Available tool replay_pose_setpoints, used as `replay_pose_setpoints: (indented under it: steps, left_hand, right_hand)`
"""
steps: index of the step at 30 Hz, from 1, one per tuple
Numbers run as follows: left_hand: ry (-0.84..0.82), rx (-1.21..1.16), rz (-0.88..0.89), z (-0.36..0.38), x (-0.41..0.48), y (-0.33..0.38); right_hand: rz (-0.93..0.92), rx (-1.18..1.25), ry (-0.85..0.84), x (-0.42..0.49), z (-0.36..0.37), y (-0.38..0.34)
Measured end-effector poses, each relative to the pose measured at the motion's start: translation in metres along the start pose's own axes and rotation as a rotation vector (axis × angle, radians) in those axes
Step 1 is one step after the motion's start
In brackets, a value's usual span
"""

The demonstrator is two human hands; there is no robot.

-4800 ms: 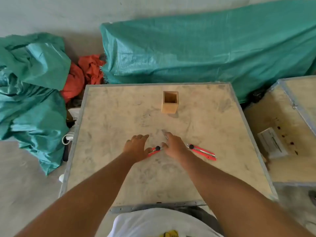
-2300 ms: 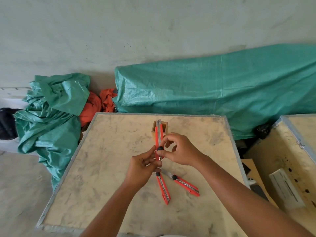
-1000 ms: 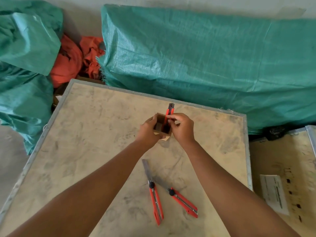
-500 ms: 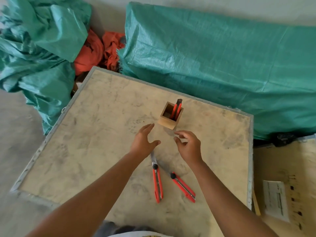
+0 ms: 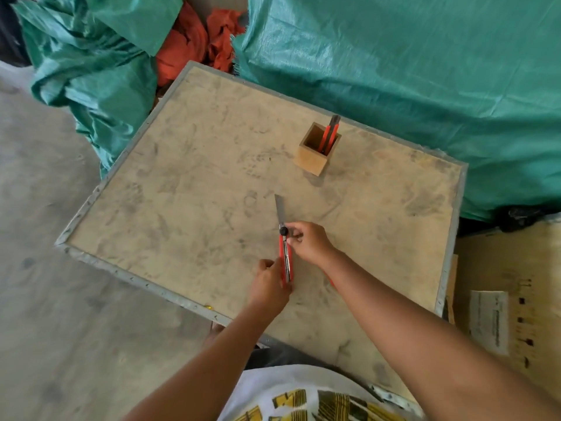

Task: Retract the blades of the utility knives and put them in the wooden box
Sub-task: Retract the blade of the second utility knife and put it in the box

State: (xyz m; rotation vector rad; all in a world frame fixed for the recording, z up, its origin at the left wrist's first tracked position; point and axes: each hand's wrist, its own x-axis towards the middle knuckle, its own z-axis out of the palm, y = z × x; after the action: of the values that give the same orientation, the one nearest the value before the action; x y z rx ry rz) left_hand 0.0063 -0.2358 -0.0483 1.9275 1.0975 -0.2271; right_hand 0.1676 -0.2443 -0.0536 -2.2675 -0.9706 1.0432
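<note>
A small wooden box [image 5: 312,161] stands upright near the far edge of the board table [image 5: 182,208]. One red utility knife [image 5: 329,135] stands in it, its dark tip sticking out. A second red utility knife [image 5: 286,259] is low over the table's near middle, its blade out and pointing away from me. My left hand [image 5: 268,285] grips its rear end. My right hand [image 5: 308,243] pinches it by the black knob. Whether it touches the table I cannot tell. Of a third knife [image 5: 330,281] only a red sliver shows under my right forearm.
Green tarps [image 5: 394,71] and orange cloth [image 5: 194,41] are heaped behind and left of the table. A second wooden crate [image 5: 501,268] with a paper label [image 5: 488,320] adjoins on the right. Concrete floor [image 5: 45,299] lies to the left.
One knife went into the box and both hands came back open toward me. They have now closed on the left of the two knives lying on the table.
</note>
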Motion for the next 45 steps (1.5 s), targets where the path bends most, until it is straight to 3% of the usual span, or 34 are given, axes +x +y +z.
replay_pose_setpoints:
  steps: [7, 18, 24, 29, 36, 45]
  left_hand:
    - [0.139, -0.068, -0.005, 0.019, 0.003, -0.006]
    - [0.110, -0.107, 0.047, 0.003, -0.005, -0.018]
    - [-0.008, -0.496, 0.076, -0.051, -0.014, 0.001]
    - [-0.047, -0.614, 0.191, -0.095, -0.024, 0.020]
    - [-0.098, -0.774, 0.270, -0.143, -0.027, 0.031]
    - [-0.138, -0.771, 0.362, -0.195, -0.022, 0.027]
  right_hand:
    - [-0.020, -0.002, 0.029, 0.010, 0.011, 0.003]
    - [0.040, 0.287, 0.107, -0.009, -0.006, 0.006]
    - [-0.035, 0.423, 0.181, -0.031, -0.049, -0.020]
    - [-0.134, 0.475, 0.207, -0.049, -0.080, -0.053]
    - [-0.213, 0.353, 0.167, -0.075, -0.086, -0.097]
    - [-0.269, 0.178, 0.216, -0.088, -0.075, -0.141]
